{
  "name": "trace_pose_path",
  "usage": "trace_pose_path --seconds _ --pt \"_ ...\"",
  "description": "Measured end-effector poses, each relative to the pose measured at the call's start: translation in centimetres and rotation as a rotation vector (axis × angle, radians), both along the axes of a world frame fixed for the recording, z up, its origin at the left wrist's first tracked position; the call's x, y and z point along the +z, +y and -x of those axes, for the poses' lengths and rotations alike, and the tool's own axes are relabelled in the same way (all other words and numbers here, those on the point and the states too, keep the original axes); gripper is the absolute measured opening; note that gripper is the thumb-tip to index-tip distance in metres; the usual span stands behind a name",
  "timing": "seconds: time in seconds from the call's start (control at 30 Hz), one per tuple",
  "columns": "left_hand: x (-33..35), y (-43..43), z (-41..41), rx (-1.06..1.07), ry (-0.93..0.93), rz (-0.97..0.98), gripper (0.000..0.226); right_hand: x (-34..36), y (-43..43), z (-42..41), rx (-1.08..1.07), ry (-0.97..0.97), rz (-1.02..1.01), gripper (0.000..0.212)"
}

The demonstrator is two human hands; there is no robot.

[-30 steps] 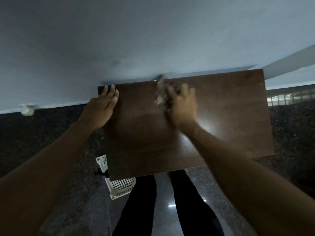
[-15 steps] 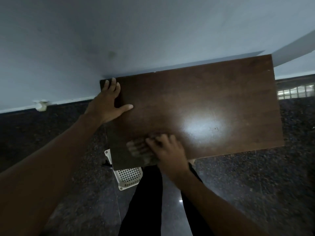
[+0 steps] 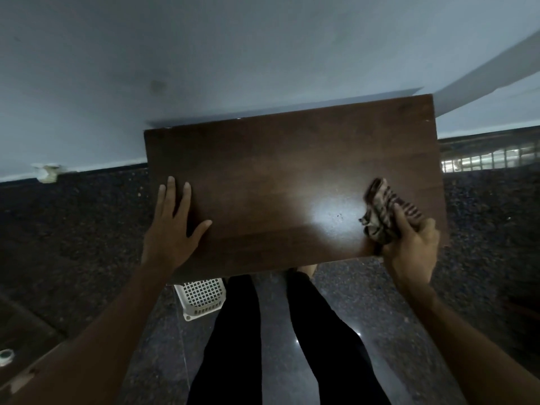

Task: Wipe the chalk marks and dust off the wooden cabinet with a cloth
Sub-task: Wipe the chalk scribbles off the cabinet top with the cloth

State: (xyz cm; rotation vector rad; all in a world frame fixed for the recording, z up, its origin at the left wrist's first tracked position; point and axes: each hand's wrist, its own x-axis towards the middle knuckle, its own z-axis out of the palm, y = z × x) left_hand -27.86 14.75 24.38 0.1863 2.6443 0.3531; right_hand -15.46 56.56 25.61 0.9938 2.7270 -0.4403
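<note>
Cabinet top sits against the wall, long axis left-right, far edge tilted up toward the right. Left hand lies flat on its near-left edge, fingers straight and spread. Right hand grips a bunched striped cloth at the near-right corner, cloth pointing away toward the wall. White basket on the floor below.

One wide-angle head-worn view looks steeply down, close over the wooden cabinet; the wall lies toward 12 o'clock, the person's legs and floor toward 6 o'clock.
</note>
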Motion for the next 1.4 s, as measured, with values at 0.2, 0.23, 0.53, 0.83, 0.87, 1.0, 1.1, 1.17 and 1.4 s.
trace_pose_path --seconds 0.2,0.23,0.53,0.83,0.87,1.0,1.1,1.17,1.4 --pt "0.1 0.8 -0.9 0.063 -0.022 -0.054 0.078 0.0 -9.5 -3.1 0.209 0.023 0.193 0.072" --pt "0.1 1.0 -0.7 0.079 -0.022 -0.060 0.073 0.1 -11.5 -2.9 0.230 0.012 0.266 0.073" --pt "0.0 0.8 0.7 0.148 -0.107 -0.062 0.052 0.8 -24.4 2.2 0.772 -0.034 0.278 0.067" --pt "0.2 1.1 1.5 0.135 -0.171 0.027 0.054 -0.2 -14.1 1.9 0.661 0.016 0.216 0.062" --pt "0.2 1.2 1.4 0.137 -0.172 0.031 0.054 -0.4 -11.9 1.5 0.589 0.035 0.197 0.065" --pt "-0.1 1.1 1.1 0.120 -0.161 0.054 0.056 -0.8 -3.2 0.1 0.261 0.048 0.037 0.074" --pt "0.1 0.8 1.0 0.079 -0.153 0.078 0.059 -0.5 0.8 -0.9 0.131 0.026 -0.055 0.073" --pt "0.0 0.7 0.9 0.042 -0.141 0.080 0.061 -0.6 1.4 -1.4 0.127 0.065 -0.073 0.070" --pt "-1.4 -0.1 0.2 -0.006 -0.070 0.044 0.066 -1.9 -1.9 -1.6 0.096 0.237 -0.091 0.059"
